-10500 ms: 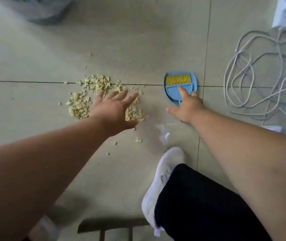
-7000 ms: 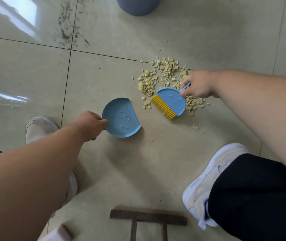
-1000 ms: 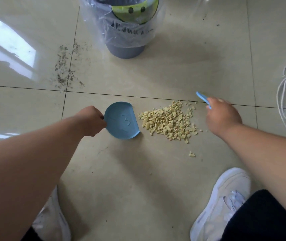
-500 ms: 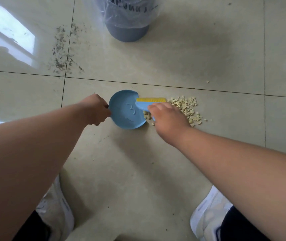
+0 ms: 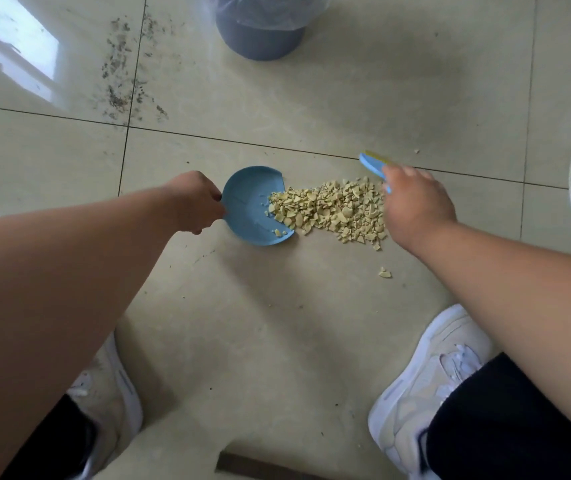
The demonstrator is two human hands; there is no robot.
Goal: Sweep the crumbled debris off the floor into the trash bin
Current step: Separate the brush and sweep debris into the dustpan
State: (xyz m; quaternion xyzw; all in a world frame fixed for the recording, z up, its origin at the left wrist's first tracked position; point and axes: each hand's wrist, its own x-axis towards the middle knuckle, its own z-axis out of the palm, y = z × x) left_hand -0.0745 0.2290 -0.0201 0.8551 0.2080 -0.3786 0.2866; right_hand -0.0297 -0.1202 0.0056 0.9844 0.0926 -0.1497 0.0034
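On the tile floor [image 5: 277,323], between the person's shoes, the left hand [image 5: 195,202] grips the rear edge of the blue dustpan [image 5: 247,206], which lies flat with its open lip facing right; this placement lets the pan receive material pushed from that side. The debris [image 5: 332,209] forms a compact pile touching the lip, with a few crumbs already inside the pan and one stray piece [image 5: 384,273] nearer the person. The right hand [image 5: 415,206] grasps the brush [image 5: 373,164] at the right end of the pile, apparently positioned to draw the pile leftward. The bin [image 5: 260,32] stands at the far side, well apart from the pan; judged from this layout, nothing has been emptied into it yet.
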